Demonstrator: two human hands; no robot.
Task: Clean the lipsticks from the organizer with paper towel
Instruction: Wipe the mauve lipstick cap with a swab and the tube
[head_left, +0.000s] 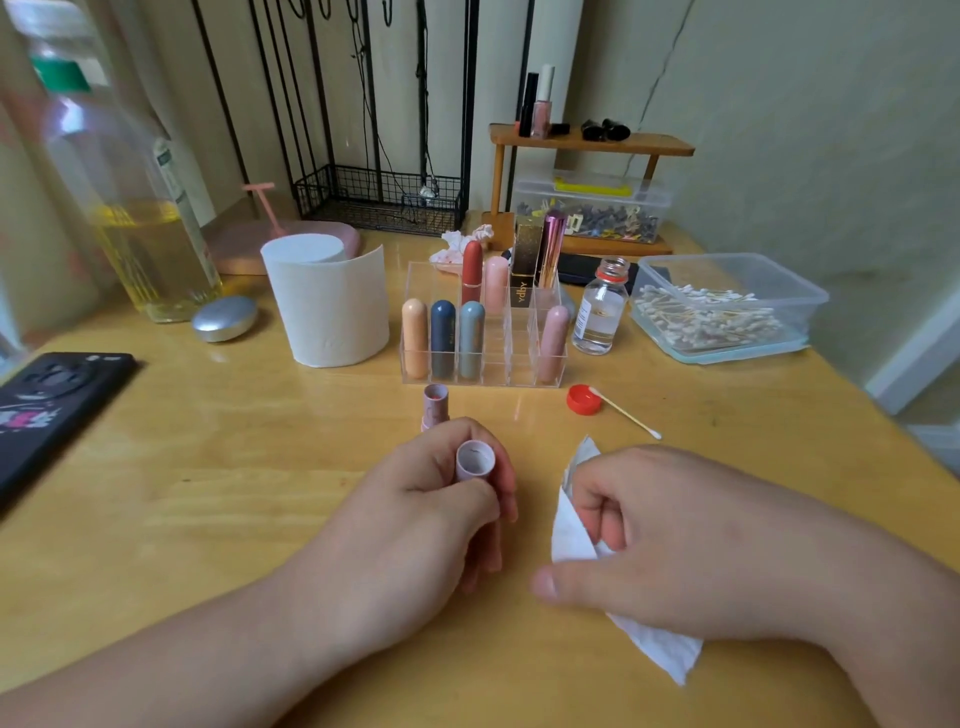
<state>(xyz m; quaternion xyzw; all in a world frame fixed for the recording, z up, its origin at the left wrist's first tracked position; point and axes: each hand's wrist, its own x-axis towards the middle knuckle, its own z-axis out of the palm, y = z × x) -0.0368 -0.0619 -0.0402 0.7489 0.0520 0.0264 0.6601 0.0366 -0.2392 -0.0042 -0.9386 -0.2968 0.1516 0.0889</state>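
Note:
My left hand (415, 519) grips a pale lilac lipstick cap (475, 460), its open end facing up. Just beyond it the matching lipstick body (435, 408) stands upright on the wooden table, uncapped. My right hand (670, 540) holds a folded piece of white paper towel (569, 535), fingers curled round it, a short way right of the cap. The clear acrylic organizer (519, 371) stands behind, with several capped lipsticks upright in its compartments. A paper towel roll (327, 301) stands left of the organizer.
A red bottle cap (583, 400) and a cotton swab (626, 413) lie right of the organizer. An open small glass bottle (600, 309), a tub of cotton swabs (722, 312), a phone (47, 405), a silver case (224, 318) and an oil bottle (140, 208) ring the table.

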